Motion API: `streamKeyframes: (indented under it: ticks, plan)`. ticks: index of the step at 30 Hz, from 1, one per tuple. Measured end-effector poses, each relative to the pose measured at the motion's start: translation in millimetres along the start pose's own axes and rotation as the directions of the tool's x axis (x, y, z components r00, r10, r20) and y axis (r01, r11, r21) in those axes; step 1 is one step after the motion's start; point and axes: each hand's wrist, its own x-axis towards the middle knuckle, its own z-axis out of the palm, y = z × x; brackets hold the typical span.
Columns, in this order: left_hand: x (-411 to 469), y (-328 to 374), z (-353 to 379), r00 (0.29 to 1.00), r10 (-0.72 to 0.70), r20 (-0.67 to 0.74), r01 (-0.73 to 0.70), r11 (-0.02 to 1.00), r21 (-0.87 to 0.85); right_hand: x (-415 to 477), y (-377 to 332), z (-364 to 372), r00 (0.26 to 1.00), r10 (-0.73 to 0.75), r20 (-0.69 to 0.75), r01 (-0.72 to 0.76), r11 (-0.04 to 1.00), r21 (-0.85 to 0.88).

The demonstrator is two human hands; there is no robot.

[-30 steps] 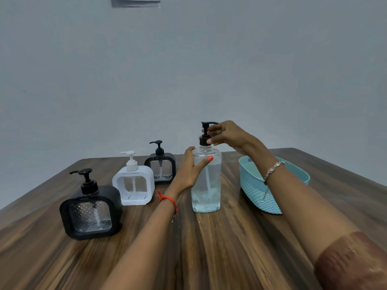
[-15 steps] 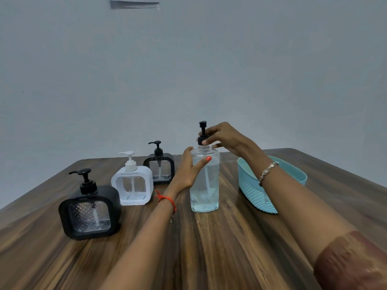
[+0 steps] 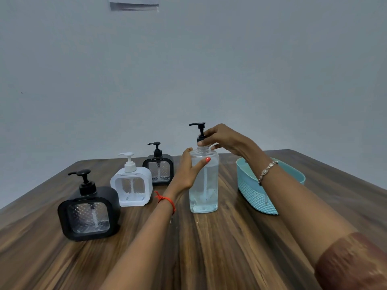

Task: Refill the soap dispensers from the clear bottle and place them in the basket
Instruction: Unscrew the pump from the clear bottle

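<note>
A tall clear bottle (image 3: 204, 191) with clear liquid stands upright mid-table. My left hand (image 3: 189, 171) grips its upper body from the left. My right hand (image 3: 225, 139) pinches the collar of its black pump cap (image 3: 200, 130), whose nozzle points left. A black square dispenser (image 3: 89, 214) stands at the near left, a white one (image 3: 132, 188) behind it, and a second black one (image 3: 159, 170) farther back. A teal basket (image 3: 254, 192) sits to the right, partly hidden by my right forearm.
The wooden table (image 3: 219, 248) runs toward me between my arms. A plain grey wall stands behind the table's far edge. The three dispensers form a diagonal row on the left side.
The pump nozzle has turned from pointing right to pointing left under my right hand's fingers. My left hand has stayed on the bottle.
</note>
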Motion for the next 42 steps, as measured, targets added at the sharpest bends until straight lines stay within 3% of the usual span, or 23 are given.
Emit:
streamKeyframes:
  ticks: [4,9,13,18,29,42]
  plan:
    - [-2,2,0,1.0,-0.002,0.001,0.002,1.0,-0.008,2,-5,8,0.991,-0.062,-0.12,0.047,0.991,-0.124]
    - [-2,3,-1,1.0,-0.028,0.002,0.028,1.0,0.012,1,-15,-1,0.995,-0.055,-0.086,0.05,0.997,-0.056]
    - [-3,5,0,0.999,-0.035,0.009,0.035,0.999,-0.014,0,-26,-14,0.992,-0.07,-0.108,0.083,0.99,0.114]
    - [-5,9,0,1.0,-0.023,0.007,0.023,0.999,-0.027,-3,-37,-24,0.982,-0.099,-0.162,0.112,0.991,0.075]
    - [-7,9,0,0.998,-0.06,0.011,0.06,0.998,-0.014,-11,-69,-34,0.83,-0.2,-0.521,0.245,0.969,0.017]
    - [-8,9,0,0.996,-0.083,0.035,0.085,0.995,-0.046,-25,-89,-44,0.74,-0.285,-0.609,0.283,0.954,-0.103]
